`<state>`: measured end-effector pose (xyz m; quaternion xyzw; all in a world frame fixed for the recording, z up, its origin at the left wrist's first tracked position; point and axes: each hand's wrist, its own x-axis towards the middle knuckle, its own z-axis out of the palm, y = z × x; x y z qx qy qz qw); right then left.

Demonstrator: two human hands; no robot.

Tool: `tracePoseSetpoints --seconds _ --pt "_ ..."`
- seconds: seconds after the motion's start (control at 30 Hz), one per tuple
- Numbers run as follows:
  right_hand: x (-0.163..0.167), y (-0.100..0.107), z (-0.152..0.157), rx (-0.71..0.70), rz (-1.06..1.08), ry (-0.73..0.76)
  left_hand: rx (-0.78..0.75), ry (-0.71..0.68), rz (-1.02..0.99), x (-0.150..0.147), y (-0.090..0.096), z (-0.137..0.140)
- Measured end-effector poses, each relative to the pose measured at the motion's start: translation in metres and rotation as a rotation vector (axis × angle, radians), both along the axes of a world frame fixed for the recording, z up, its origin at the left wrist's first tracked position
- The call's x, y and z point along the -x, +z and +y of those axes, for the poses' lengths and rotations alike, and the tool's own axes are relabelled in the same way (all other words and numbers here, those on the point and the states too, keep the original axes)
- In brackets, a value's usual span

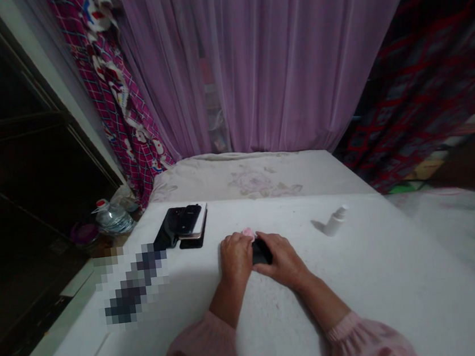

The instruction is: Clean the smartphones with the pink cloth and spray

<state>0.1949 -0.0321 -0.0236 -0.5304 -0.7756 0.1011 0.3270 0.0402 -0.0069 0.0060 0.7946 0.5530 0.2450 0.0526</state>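
A dark, flat phone (pixel 261 252) lies on the white-covered table between my hands, partly hidden by them. My right hand (pixel 284 258) grips its right side, thumb at the near edge and fingers at the far end. Over the left part of the phone, my left hand (pixel 237 256) is closed on a pink and white cloth (pixel 248 233), which shows at the fingertips. The cloth touches the phone's far end, as far as I can see. Most of the cloth is hidden under the fingers.
Several phones (pixel 188 220) lie stacked at the left. A white spray bottle (pixel 337 221) stands on the right of the white table cover (pixel 373 277). Purple curtains (pixel 284 64) hang behind. A water jug (pixel 113 218) is on the floor beyond the left edge. One patch at left is pixelated.
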Motion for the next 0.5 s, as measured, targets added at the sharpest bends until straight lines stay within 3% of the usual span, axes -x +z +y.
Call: tracePoseSetpoints --seconds 0.2,0.5 --pt "0.002 0.007 -0.004 0.06 -0.096 -0.16 -0.031 0.03 -0.022 0.025 -0.004 0.005" --pt "-0.021 0.009 -0.005 0.089 -0.147 -0.083 -0.085 0.089 -0.062 0.052 -0.014 0.013"
